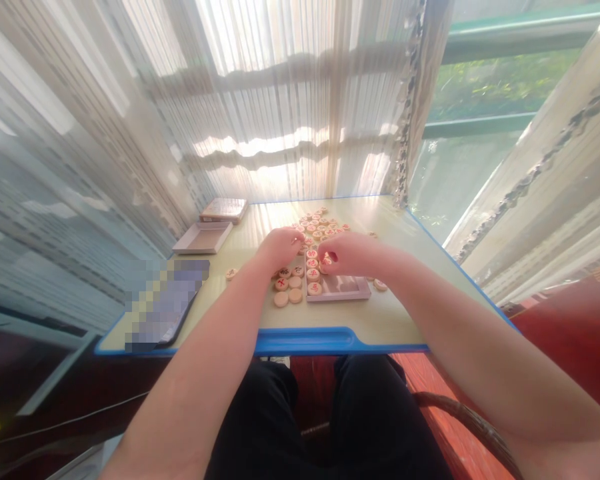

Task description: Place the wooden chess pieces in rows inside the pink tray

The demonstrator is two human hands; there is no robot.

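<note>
A shallow pinkish box (339, 297) lies on the small table, with a column of round xiangqi pieces (315, 289) along its left side. My right hand (347, 255) is over the box, its fingers closed on a xiangqi piece (325, 266) beside that column. My left hand (282, 247) is closed at the left edge of the heap of xiangqi pieces (323, 223); what its fingertips hold is too small to make out. Nearer me, left of the box, sit several loose pieces (295, 283), some marked and some blank side up.
A blurred-out phone-like slab (173, 300) lies at the table's left. Behind it are an open box lid (203, 238) and a flat closed box (224, 209). A single piece (380, 285) lies right of the box. Sheer curtains (290, 100) hang behind the blue-edged table (390, 327).
</note>
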